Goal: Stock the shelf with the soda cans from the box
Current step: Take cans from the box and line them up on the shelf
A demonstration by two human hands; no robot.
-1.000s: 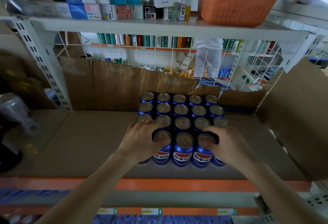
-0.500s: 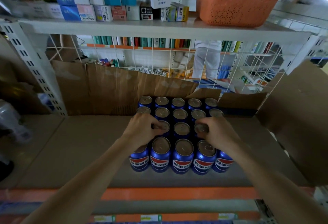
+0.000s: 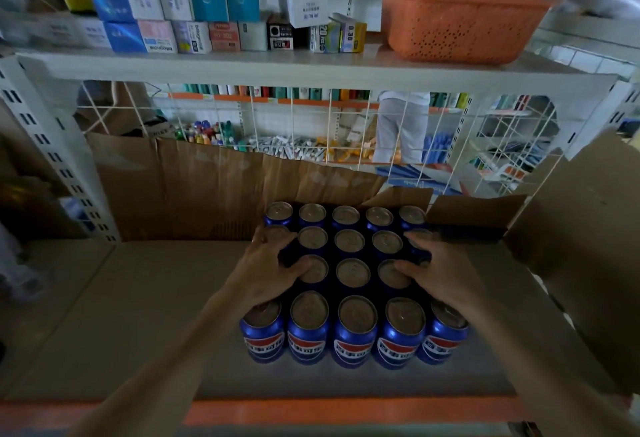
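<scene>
- Two hands lying on the block of soda cans point(image 3: 351, 272): left hand point(image 3: 273, 272) spreading over the left edge, fingers curling over the lids and thumb reaching onto a third-row lid; right hand point(image 3: 438, 270) doing the same on the right edge, fingers and thumb pressing on can tops, gripping the sides of the block rather than lifting any single can.
- Sitting further back than half a second ago, both hands now bracketing the second and third rows instead of the third; front row of cans point(image 3: 353, 331) now showing fully, nearer the shelf's front edge than a second ago.
- Standing upright on the shelf board point(image 3: 145, 315), five across and four rows deep, tightly touching, back row meeting the cardboard.
- Showing glossy blue cylinders with red-white-blue wave labels and dull metal round lids.
- Leaning behind and to the right, flattened brown cardboard box point(image 3: 207, 194), corrugated, creased, flaps open at the right point(image 3: 571, 229).
- Running along the front, an orange shelf rail point(image 3: 346, 412); rising at left, a white slotted metal upright point(image 3: 52, 146); closing the back, a white wire grid point(image 3: 311, 125).
- Holding on the upper shelf point(image 3: 311, 68) small paper cartons point(image 3: 194, 21) in stacked rows and an orange perforated plastic basket point(image 3: 464, 31), contents unclear.
</scene>
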